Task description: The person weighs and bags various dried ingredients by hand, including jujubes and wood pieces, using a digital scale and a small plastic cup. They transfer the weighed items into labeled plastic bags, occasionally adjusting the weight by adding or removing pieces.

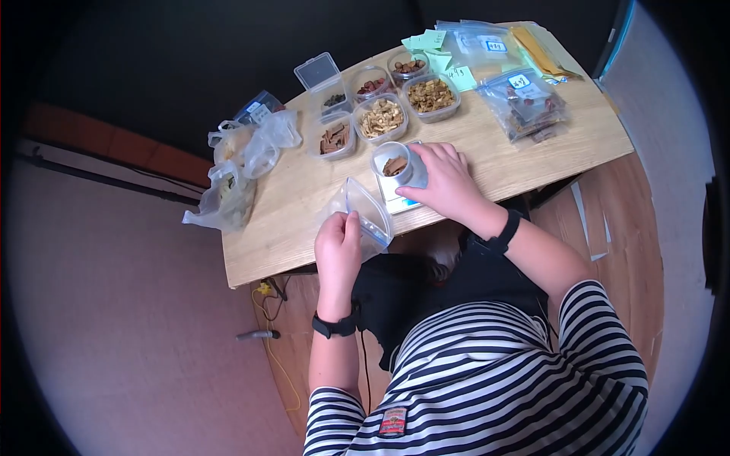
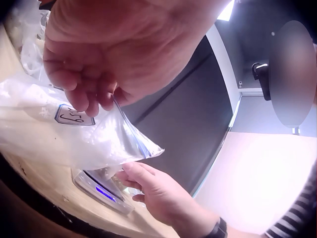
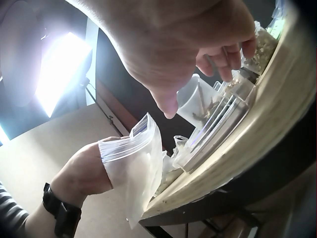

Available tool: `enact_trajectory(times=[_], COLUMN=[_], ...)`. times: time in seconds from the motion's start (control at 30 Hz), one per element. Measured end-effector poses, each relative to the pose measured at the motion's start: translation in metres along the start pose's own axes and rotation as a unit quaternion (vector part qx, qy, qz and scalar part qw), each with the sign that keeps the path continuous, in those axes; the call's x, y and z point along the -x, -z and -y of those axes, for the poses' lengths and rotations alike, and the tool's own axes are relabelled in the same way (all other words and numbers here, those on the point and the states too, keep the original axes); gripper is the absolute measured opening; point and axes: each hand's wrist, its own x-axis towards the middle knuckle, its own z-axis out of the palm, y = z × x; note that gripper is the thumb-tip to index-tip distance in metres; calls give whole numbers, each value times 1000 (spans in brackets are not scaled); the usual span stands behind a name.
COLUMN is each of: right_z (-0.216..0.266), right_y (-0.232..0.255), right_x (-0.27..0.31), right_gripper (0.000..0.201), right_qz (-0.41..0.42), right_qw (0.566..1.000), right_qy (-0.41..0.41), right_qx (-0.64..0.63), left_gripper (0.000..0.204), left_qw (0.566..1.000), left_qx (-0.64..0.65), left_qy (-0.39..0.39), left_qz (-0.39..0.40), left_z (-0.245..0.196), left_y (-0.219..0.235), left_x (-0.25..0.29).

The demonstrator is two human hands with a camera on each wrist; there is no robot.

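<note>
My left hand (image 1: 338,242) pinches the top edge of a clear zip bag (image 1: 368,207), its mouth spread apart at the front of the table. A handwritten label (image 2: 75,115) shows on the bag in the left wrist view. Fingers and thumb of my right hand (image 1: 450,182) grip a clear plastic cup (image 1: 415,172) holding brown bark-like pieces (image 1: 394,166). The cup leans with its mouth to the left, close over a flat digital scale (image 1: 392,201). In the left wrist view the scale's display (image 2: 105,194) glows blue, and the bag hides most of the cup.
Behind the scale stand several plastic tubs of dried goods, among them bark strips (image 1: 334,139), pale slices (image 1: 380,118) and yellowish chunks (image 1: 431,96). Plastic bags (image 1: 236,186) lie at the left, filled zip bags (image 1: 525,106) at the right. Green paper notes (image 1: 460,77) lie at the back.
</note>
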Motion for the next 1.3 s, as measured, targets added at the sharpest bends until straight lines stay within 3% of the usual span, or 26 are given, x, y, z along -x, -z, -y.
enact_trajectory(times=[0.33, 0.53, 0.83, 0.9, 1.23, 1.3], right_z=[9, 16, 12, 16, 26, 31], right_y=[-14, 2, 17, 29, 48, 50], right_x=[-25, -26, -25, -30, -46, -51], right_gripper=[76, 77, 69, 66, 58, 42], right_qz=[37, 60, 65, 108, 100, 94], right_qw=[999, 991, 989, 981, 948, 935], right_qy=[-23, -34, 127, 161, 284, 313], right_qx=[-6, -113, -32, -5, 101, 140], left_gripper=[38, 35, 27, 29, 31, 28], left_qw=[999, 995, 989, 987, 991, 990], left_qx=[-34, -93, -78, -53, 32, 43], left_qy=[22, -41, -124, -151, -116, -123], left_qz=[27, -12, -5, 6, 63, 54], left_z=[-2, -5, -8, -8, -11, -6], left_y=[-12, -15, -19, -22, -26, -30], left_x=[-33, -39, -41, -43, -47, -49])
